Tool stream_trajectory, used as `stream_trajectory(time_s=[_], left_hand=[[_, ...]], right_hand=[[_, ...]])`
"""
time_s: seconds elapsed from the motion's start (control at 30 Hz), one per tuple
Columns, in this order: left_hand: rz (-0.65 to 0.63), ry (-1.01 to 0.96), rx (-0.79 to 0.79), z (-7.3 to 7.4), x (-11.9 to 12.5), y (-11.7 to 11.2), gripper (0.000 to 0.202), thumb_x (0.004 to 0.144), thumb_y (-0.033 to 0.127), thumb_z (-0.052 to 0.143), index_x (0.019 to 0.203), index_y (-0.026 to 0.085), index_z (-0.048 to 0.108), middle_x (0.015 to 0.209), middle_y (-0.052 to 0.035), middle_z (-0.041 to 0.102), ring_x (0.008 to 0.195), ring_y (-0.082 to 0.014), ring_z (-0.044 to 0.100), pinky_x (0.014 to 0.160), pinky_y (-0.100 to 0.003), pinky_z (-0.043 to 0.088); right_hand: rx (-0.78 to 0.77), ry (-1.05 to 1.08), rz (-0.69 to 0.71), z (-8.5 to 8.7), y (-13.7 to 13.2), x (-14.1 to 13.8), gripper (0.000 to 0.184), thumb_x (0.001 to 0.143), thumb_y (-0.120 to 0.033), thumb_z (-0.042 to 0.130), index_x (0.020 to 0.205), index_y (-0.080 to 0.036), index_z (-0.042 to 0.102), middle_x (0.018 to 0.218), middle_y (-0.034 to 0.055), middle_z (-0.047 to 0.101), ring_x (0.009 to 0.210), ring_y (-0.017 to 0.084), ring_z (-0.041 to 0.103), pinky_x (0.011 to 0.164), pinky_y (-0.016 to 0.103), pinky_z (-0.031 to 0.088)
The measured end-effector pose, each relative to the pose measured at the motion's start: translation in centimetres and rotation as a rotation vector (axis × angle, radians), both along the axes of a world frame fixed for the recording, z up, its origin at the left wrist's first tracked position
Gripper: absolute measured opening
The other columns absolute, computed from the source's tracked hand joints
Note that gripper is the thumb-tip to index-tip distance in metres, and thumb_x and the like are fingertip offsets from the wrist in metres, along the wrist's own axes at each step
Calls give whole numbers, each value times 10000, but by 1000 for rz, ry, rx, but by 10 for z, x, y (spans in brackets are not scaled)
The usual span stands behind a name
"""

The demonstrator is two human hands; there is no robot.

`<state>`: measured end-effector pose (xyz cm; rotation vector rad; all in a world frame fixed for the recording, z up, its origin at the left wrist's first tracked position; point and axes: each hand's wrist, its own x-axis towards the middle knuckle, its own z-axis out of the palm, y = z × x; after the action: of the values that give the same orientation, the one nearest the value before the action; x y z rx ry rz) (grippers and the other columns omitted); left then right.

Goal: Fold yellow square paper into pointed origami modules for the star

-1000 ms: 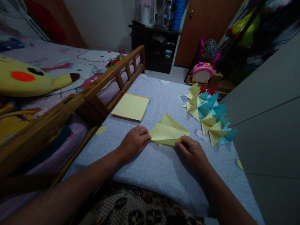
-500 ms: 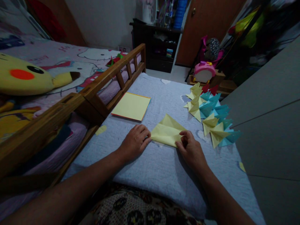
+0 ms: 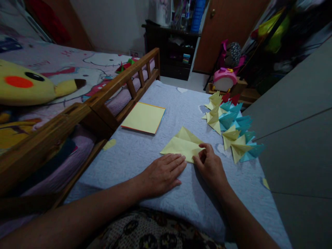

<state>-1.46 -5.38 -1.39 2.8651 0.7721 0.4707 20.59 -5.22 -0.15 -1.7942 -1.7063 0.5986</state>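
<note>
A yellow sheet of origami paper (image 3: 181,144), folded and creased into a pointed shape, lies on the light-blue covered surface before me. My left hand (image 3: 164,173) rests flat, its fingertips pressing on the near folded edge. At the paper's right corner, my right hand (image 3: 210,162) pinches it between thumb and fingers. A square stack of paper (image 3: 144,118), yellow on top with orange and blue edges showing, lies beyond to the left. On the right stand several folded paper pieces, yellow ones (image 3: 240,148) beside blue ones (image 3: 241,122), with red ones (image 3: 233,99) behind.
A wooden bed rail (image 3: 103,92) runs along the left side, with a yellow plush toy (image 3: 26,83) on the bed past it. A grey panel (image 3: 298,138) borders the right. Farther back are a dark cabinet (image 3: 171,52) and a pink toy (image 3: 225,79).
My left hand has let go of the paper's left corner and moved right, flattening onto the near edge. My right hand keeps its pinch at about the same place.
</note>
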Motion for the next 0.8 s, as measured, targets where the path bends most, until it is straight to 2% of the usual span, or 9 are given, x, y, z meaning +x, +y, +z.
stream_trajectory(time_s=[0.27,0.47,0.8], left_hand=[[-5,-11,7,2,-1,0,444,963,348,577,1331,101,543,1401,-171,586,1293,-297,532,1103,-436,424],[-9,-25,1,0,-3,-1,435,966,339,568,1336,112,540,1428,-166,564,1332,-297,502,1121,-442,410],[-5,-15,-31,-1,-2,-1,452,963,334,570,1348,100,535,1469,-181,526,1374,-309,470,1135,-457,412]], right_hand=[[-12,-84,-24,1,2,1,318,827,-246,500,1134,-174,538,686,1,645,584,190,603,596,287,405],[-17,-92,-19,2,2,2,316,813,-227,501,1123,-181,535,675,-9,641,570,183,596,587,280,396],[-55,-71,-32,6,4,3,284,803,-278,537,1074,-194,529,667,-11,644,589,191,605,605,286,384]])
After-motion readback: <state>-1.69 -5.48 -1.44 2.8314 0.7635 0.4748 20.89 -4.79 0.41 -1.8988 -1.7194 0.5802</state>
